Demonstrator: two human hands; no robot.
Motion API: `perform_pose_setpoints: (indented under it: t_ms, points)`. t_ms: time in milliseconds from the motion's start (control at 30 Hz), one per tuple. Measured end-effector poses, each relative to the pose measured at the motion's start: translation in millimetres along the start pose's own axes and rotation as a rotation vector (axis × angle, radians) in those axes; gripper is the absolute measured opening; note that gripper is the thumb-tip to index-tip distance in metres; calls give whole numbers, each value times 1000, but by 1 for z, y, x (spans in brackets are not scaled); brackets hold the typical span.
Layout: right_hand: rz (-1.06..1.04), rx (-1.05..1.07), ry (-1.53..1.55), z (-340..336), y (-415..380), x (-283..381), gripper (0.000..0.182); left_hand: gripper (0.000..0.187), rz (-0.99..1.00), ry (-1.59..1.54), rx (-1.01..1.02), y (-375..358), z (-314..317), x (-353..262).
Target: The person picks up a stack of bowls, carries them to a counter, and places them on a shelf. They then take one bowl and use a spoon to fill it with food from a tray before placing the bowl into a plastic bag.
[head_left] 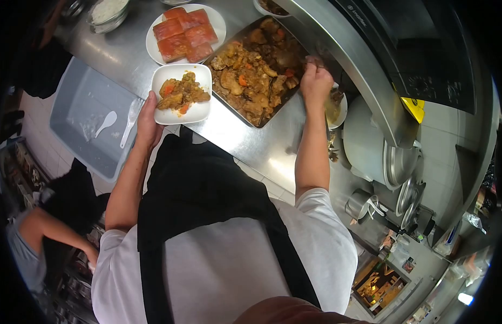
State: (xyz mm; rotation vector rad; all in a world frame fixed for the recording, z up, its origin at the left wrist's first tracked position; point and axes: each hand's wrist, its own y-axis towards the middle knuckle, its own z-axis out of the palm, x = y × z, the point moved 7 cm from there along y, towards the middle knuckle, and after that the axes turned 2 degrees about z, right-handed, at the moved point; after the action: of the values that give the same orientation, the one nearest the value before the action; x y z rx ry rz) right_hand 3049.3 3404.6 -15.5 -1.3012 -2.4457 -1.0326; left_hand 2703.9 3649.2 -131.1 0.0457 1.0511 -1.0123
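My left hand (149, 121) grips the rim of a square white bowl (198, 114), thumb at its left edge. Stewed meat with carrot pieces (182, 93) lies in the bowl. Beside it, a deep rectangular metal tray (260, 125) is full of similar brown stew (241, 81) with carrot chunks. At the tray's right edge is my right hand (317, 81), its fingers curled and closed. What they hold, if anything, is hidden from this angle.
Reddish slabs (185, 32) lie on a white plate (221, 27) behind the bowl. A grey plastic tub (67, 116) at left contains a white spoon (106, 123) and another white utensil (131, 121). A steel hood edge (359, 65) and large pot (364, 135) stand right. Another person's arm (62, 235) shows lower left.
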Motion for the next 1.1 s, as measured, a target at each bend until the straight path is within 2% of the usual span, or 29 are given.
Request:
perform_pose_setpoints:
  t_ms: [67, 167, 267, 367, 467, 567, 667, 767, 867, 967, 1000, 1100]
  points:
    - [3, 94, -110, 14, -11, -9, 27, 57, -14, -3, 0, 0, 2, 0]
    - [14, 65, -266, 24, -17, -15, 32, 56, -19, -7, 9, 1, 5, 0]
    - [250, -114, 53, 28, -17, -46, 29, 56, -26, -3, 32, 0, 10, 0]
    - [754, -80, 684, 51, -28, -59, 26, 56, -20, 5, 31, 0, 13, -1]
    - [782, -84, 806, 82, -31, -85, 23, 57, -18, 11, 35, 2, 13, 1]
    - [767, -147, 898, 88, -29, -86, 25, 57, -16, 5, 37, 1, 12, 1]
    - [710, -164, 822, 59, -21, -59, 26, 57, -12, -4, 39, 1, 10, 1]
    - [476, -149, 933, 93, -12, -102, 27, 57, -14, -4, 20, -1, 7, 1]
    - [246, -90, 259, 58, -9, -36, 19, 57, -5, -12, 1, -2, 3, 0]
    - [6, -156, 200, 56, -11, 1, 19, 56, -7, -22, 3, -3, 1, -2]
    - [9, -85, 153, 61, -11, 6, 19, 56, -10, -26, 7, -4, 0, -2]
    - [-95, -180, 178, 79, -3, -10, 20, 55, -7, -25, -11, -4, -5, -3]
